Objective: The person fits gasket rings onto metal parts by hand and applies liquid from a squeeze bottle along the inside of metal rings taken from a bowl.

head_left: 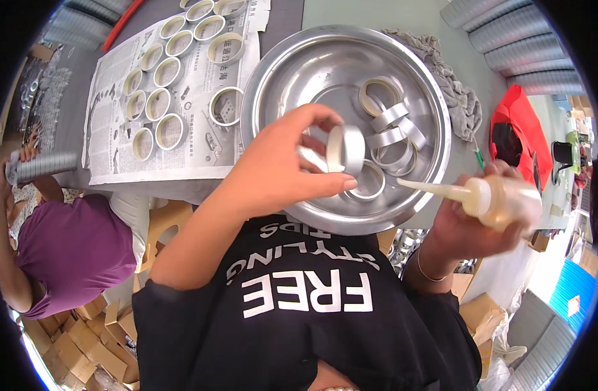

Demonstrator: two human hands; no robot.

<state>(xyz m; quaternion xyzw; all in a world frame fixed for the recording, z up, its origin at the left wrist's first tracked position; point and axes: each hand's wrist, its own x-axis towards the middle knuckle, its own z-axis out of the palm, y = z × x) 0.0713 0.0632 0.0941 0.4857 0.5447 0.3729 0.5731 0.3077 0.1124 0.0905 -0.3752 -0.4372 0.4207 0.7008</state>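
Observation:
Between the thumb and fingers of my left hand (273, 159) is a silver metal ring (353, 150) with a cream inner face, held above the near part of a wide steel basin (292, 85). My right hand (465, 225) grips a translucent squeeze bottle (512, 201) filled with something amber. Its long pale nozzle (432, 188) points left toward the held ring, a gap apart from it. Several loose silver rings (391, 116) lie overlapping in the basin's right half. One ring (367, 180) shows partly below my left hand's ring.
Left of the basin, printed newspaper (194, 150) carries several spaced-out rings (170, 131). A grey rag (452, 85) lies behind the basin's right rim. A red bag (520, 130) and stacked silver rings (507, 39) stand at right. At far left a co-worker (84, 251) holds a ring stack (48, 166).

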